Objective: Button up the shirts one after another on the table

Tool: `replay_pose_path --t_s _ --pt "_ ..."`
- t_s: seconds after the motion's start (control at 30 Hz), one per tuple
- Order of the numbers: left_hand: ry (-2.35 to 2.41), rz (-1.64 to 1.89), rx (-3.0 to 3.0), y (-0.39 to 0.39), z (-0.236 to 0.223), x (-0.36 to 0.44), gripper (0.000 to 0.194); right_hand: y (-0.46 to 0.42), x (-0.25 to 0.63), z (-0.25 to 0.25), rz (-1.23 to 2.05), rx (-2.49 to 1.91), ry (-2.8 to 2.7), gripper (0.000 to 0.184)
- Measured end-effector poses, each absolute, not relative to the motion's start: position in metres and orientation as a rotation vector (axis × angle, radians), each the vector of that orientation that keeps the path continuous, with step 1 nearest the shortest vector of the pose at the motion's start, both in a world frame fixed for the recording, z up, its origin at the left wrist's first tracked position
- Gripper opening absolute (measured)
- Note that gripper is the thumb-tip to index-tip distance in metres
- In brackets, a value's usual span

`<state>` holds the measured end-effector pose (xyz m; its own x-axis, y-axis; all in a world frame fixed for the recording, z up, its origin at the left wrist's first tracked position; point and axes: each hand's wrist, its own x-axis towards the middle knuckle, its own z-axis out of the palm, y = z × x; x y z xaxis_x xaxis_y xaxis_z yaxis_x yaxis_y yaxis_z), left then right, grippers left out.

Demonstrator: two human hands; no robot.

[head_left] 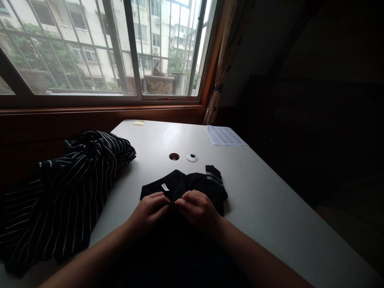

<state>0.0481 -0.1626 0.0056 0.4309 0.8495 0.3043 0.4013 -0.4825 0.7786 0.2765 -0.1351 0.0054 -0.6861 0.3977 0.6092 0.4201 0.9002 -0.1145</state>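
Observation:
A black garment point(207, 186) with a white label inside its collar and grey stripes on one cuff lies on the white table. My left hand point(152, 208) is closed in a pinch on the garment's edge, just below the label. Close beside it, my right hand point(198, 208) pinches the same edge, the fingertips of both hands almost meeting. A tiny light spot shows between the fingertips, too small to name. The lower part of the garment merges with the dark area below my hands.
A black garment with white stripes point(87, 180) is heaped on the table's left side. Beyond my hands are a cable hole point(174, 157) and its round cover point(192, 158). Printed sheets point(226, 136) and yellow sticky notes point(139, 123) lie at the far edge of the table point(264, 208).

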Motion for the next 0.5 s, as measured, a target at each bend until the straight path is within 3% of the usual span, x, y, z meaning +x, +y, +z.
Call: replay_pose_path --t_s 0.5 --pt "1.085 0.939 2.085 -0.1628 0.0072 0.0475 0.017 -0.1358 0.2771 0.0095 -0.16 -0.467 -2.488 0.01"
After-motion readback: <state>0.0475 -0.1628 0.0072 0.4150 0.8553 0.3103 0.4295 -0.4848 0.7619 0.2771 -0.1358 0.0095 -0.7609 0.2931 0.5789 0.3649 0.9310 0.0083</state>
